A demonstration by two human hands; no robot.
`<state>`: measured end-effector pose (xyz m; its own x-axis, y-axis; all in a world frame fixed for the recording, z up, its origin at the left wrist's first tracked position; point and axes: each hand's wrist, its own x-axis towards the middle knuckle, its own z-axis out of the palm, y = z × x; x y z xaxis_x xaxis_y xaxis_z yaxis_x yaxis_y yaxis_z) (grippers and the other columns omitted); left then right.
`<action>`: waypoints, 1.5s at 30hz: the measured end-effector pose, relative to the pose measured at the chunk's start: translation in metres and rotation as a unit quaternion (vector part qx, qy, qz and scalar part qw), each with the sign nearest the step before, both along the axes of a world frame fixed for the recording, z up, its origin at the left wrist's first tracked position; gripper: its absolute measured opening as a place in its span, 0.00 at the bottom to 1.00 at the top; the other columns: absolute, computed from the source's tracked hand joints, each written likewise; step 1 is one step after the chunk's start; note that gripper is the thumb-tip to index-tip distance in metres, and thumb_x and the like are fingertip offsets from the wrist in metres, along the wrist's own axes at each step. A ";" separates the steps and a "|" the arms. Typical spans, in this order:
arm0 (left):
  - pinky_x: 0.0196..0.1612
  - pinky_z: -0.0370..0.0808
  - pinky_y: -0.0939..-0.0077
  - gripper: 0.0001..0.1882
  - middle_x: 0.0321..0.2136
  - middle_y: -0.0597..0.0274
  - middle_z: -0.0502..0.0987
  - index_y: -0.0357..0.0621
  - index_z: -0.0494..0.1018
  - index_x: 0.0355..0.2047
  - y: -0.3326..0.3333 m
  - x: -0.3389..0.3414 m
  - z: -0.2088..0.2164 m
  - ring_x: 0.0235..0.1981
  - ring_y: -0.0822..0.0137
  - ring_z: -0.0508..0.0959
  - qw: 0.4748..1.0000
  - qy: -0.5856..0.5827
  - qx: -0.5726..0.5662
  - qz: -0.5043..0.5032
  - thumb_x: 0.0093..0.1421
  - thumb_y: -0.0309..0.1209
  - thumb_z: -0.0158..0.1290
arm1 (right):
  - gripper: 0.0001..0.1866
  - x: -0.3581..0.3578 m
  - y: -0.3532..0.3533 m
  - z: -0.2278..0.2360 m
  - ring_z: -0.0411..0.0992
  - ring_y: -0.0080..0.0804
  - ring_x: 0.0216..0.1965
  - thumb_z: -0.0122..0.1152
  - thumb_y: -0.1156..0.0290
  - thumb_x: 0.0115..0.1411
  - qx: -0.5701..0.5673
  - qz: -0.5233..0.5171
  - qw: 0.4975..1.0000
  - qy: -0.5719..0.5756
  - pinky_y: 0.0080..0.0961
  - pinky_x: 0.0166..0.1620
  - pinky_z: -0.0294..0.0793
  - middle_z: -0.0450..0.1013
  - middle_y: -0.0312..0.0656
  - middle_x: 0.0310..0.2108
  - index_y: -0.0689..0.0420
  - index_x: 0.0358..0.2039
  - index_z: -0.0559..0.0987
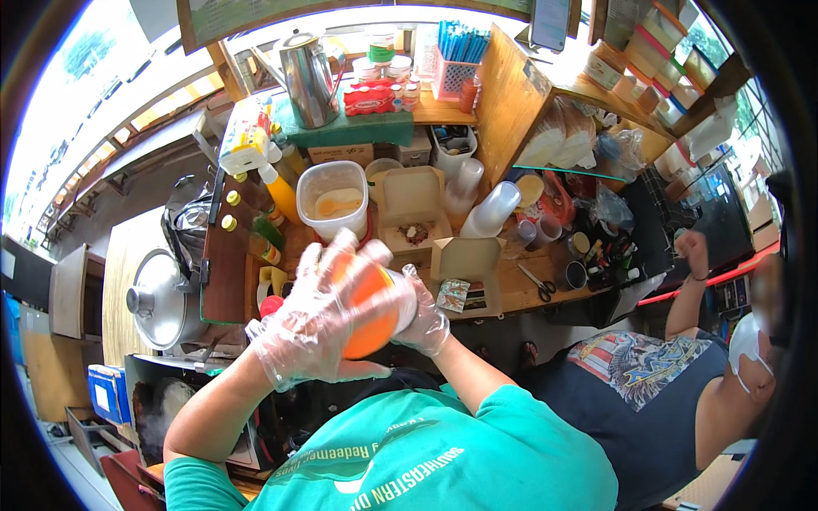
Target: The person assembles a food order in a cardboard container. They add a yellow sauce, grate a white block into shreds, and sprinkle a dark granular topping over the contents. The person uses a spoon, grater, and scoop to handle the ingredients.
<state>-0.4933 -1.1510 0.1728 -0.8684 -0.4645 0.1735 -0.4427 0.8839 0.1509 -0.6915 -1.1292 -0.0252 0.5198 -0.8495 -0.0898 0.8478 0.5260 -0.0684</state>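
Both my hands wear clear plastic gloves and are in front of the counter's near edge. Between them is a round jar [372, 319] with an orange lid or orange contents, tilted and blurred by motion. My left hand [311, 319] spans the orange end, its fingers along the far side and its thumb along the near side. My right hand [423, 322] is closed round the jar's pale side. Beyond them an open cardboard box [402, 194] holds a small heap of food [415, 232]. A second open box [469, 253] holds a sachet [452, 295].
Left stand a white tub [333, 194], sauce bottles [281, 194] and a lidded pot [162, 298]. Stacked cups [492, 209] and scissors [538, 283] lie to the right. A metal pitcher [308, 81] stands at the back. Another person [639, 383] is close on my right.
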 end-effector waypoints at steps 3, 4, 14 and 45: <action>0.70 0.59 0.33 0.67 0.69 0.30 0.56 0.44 0.55 0.74 -0.002 -0.004 0.004 0.72 0.26 0.54 0.961 0.085 0.159 0.210 0.39 0.54 0.78 | 0.43 0.010 -0.011 0.004 0.70 0.50 0.67 0.60 0.40 0.65 -0.063 -0.051 0.994 0.078 0.53 0.68 0.70 0.70 0.49 0.68 0.56 0.71 0.67; 0.73 0.57 0.38 0.70 0.70 0.30 0.56 0.42 0.51 0.75 -0.004 -0.003 0.005 0.72 0.26 0.53 0.949 0.054 0.201 0.237 0.39 0.51 0.80 | 0.43 0.012 -0.014 0.006 0.69 0.50 0.68 0.60 0.40 0.65 -0.059 -0.054 0.991 0.103 0.54 0.69 0.70 0.70 0.49 0.68 0.56 0.71 0.67; 0.76 0.56 0.47 0.67 0.72 0.32 0.57 0.39 0.51 0.76 -0.027 0.017 0.025 0.74 0.33 0.57 0.997 -0.056 -0.004 0.045 0.44 0.48 0.78 | 0.45 0.018 -0.034 0.019 0.73 0.48 0.64 0.60 0.36 0.62 -0.041 -0.037 0.993 0.101 0.58 0.64 0.74 0.72 0.49 0.65 0.54 0.70 0.68; 0.59 0.74 0.47 0.67 0.65 0.35 0.64 0.54 0.47 0.78 -0.124 0.051 -0.093 0.60 0.39 0.73 0.882 -0.277 0.006 0.381 0.42 0.44 0.75 | 0.26 -0.043 -0.069 -0.031 0.76 0.49 0.52 0.60 0.45 0.67 0.091 0.133 0.934 0.318 0.59 0.58 0.76 0.77 0.45 0.48 0.56 0.52 0.79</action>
